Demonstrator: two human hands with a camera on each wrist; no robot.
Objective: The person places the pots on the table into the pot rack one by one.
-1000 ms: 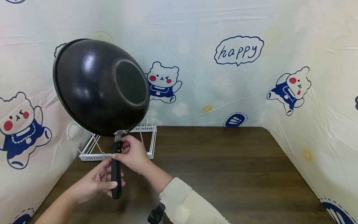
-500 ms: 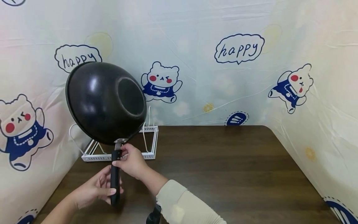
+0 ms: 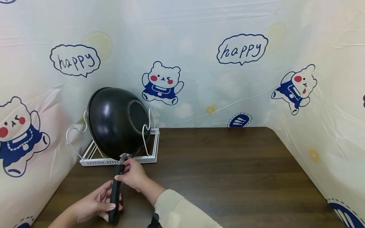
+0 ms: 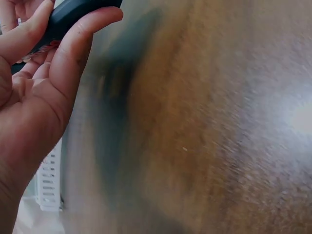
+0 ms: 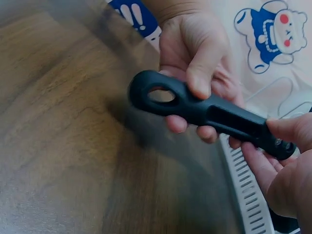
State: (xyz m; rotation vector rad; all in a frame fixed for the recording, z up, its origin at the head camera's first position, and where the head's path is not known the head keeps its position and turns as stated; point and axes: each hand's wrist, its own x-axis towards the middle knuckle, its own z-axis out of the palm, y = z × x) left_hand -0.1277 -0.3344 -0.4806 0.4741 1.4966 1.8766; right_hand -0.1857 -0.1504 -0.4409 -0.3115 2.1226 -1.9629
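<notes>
A black wok (image 3: 117, 122) is tilted on its side over a white wire rack (image 3: 99, 161), its round flat base facing right. Its lower part sits between the rack's wires; whether it rests on the frame I cannot tell. My left hand (image 3: 92, 203) grips the lower end of the black handle (image 3: 115, 193), thumb on top and fingers beneath. Nearer the metal neck, my right hand (image 3: 135, 175) pinches the handle's upper end. In the right wrist view both hands show on the handle (image 5: 229, 117), which has a hanging hole at its end.
The rack stands at the far left of a dark brown wooden table (image 3: 216, 177). White curved wires (image 3: 146, 129) rise from its sides. Behind and at both sides hangs a pale curtain (image 3: 199, 79) printed with bears and lettering.
Both hands have lowered the wok, with a slight shift right, from above the rack down between its wires. The handle has come down and nearer, its lower end tilting slightly left.
</notes>
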